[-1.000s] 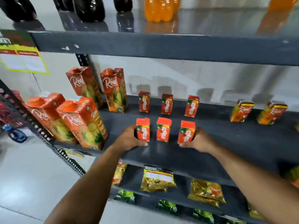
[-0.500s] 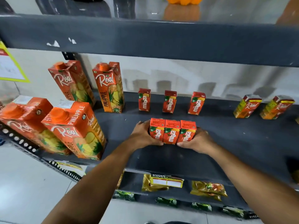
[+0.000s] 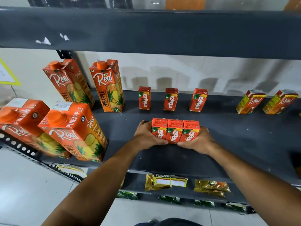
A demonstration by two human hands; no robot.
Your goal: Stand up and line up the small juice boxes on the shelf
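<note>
Two bare hands press 3 small red Maaza juice boxes [image 3: 175, 130] together into a tight upright block on a dark grey shelf [image 3: 236, 137], the cartons touching side by side near the shelf's front edge. The left hand [image 3: 147, 136] cups the left end of the block, its thumb stretched along the near face of the leftmost box; the right hand [image 3: 197, 139] clamps the right end the same way, fingers wrapped behind. Farther back, near the wall, 3 more small Maaza boxes [image 3: 171, 99] stand upright in a row, well apart from one another. At far left on the same shelf, 2 tall Real pineapple cartons [image 3: 91, 85] stand at the back and 2 more pineapple cartons [image 3: 53, 131] stand at the front edge. At far right, 2 small Real boxes [image 3: 267, 101] with yellow sides stand near the wall. On the shelf below, yellow packets [image 3: 166, 182] lie flat. A thick grey shelf beam [image 3: 146, 30] crosses the top of the view.
</note>
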